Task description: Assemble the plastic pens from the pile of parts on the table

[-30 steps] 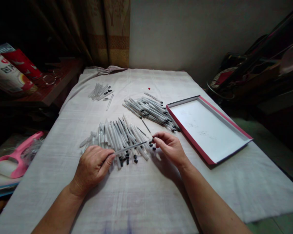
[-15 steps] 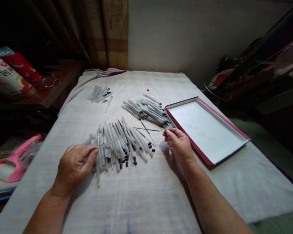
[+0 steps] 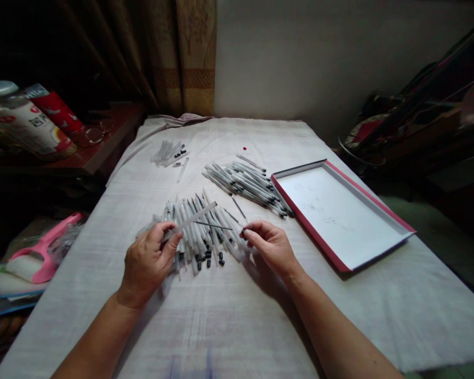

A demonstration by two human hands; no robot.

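My left hand (image 3: 152, 260) is closed on a clear pen barrel (image 3: 199, 213), which slants up to the right over a pile of similar barrels (image 3: 187, 231). Between the fingertips of my right hand (image 3: 270, 247) is the end of a thin dark pen refill (image 3: 215, 226), its tip pointing left toward the barrel. A small black piece shows at those fingertips. Barrel and refill are close together; whether they touch I cannot tell. Several black end plugs (image 3: 208, 262) lie at the near side of the pile. Another refill (image 3: 239, 206) rests just beyond my right hand.
A second heap of pens (image 3: 245, 181) lies further back, beside a shallow red-edged box lid (image 3: 339, 210) on the right. At the back left is a small group of barrels (image 3: 169, 151). A red cap (image 3: 244, 148) sits near the far edge. Pink-handled lint roller (image 3: 43, 252) stands left of the table.
Both hands have come closer together. My left hand moved right and raised the barrel over the pile; my right hand moved left with the refill.
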